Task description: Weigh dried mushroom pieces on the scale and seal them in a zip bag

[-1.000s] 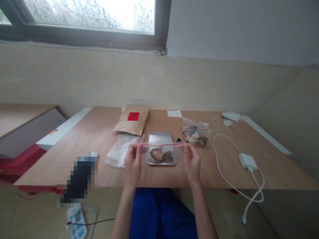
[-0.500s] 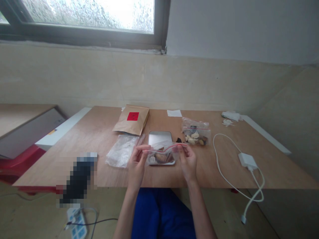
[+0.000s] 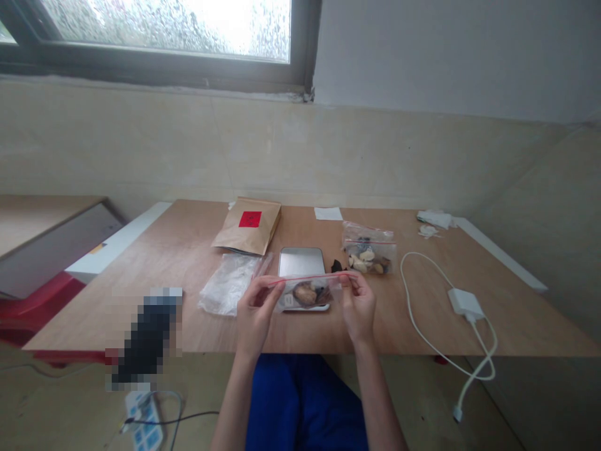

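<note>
Left hand (image 3: 253, 310) and right hand (image 3: 359, 304) each pinch one end of the red-striped top of a clear bag (image 3: 307, 291) holding brown pieces. Bag hangs just above the scale (image 3: 301, 262), near the table (image 3: 188, 250) front edge.

The red label (image 3: 250, 219) on the brown paper pouch (image 3: 248, 227) is too small to read.
</note>
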Tool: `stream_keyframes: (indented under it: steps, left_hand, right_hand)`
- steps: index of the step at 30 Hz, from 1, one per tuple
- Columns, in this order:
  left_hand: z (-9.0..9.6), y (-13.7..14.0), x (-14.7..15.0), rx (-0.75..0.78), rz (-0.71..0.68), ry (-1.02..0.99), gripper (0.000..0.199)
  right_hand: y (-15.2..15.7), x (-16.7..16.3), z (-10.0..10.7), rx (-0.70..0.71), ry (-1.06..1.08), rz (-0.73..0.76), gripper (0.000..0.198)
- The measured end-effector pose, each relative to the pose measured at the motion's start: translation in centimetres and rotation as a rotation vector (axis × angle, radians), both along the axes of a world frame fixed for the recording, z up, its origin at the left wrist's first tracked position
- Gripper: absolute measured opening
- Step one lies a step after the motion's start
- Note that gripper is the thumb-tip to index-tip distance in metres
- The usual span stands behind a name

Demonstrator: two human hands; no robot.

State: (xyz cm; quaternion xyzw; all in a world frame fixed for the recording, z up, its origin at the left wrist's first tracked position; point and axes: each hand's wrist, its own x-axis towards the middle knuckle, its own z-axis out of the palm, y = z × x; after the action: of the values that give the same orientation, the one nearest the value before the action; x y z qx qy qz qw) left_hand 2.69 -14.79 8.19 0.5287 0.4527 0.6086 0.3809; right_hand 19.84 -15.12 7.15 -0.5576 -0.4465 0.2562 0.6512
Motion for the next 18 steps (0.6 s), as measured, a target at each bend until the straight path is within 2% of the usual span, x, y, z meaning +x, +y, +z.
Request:
stream_keyframes:
  steps: [5,8,13,18]
  left_hand:
    - [0.0,0.1,0.2,-0.015,-0.009,0.006,0.018]
    - [-0.4,0.3,0.3,-0.046,-0.016,-0.019,0.02]
    - [-0.8,0.7,0.4,-0.037,-0.022,-0.069,0.023]
    - [-0.8,0.7,0.4,-0.031,-0.048,-0.101,0.024]
  right_hand:
    - [-0.1,0.0,0.1,0.011,-0.03,-0.026,0.035]
    - [0.0,0.0,-0.3,-0.01,0.011,0.07,0.034]
    - [0.3,-0.2,-1.4,-0.034,0.211,0.266,0.037]
    - [0.4,-0.5,-1.5,-0.057,0.288,0.26,0.033]
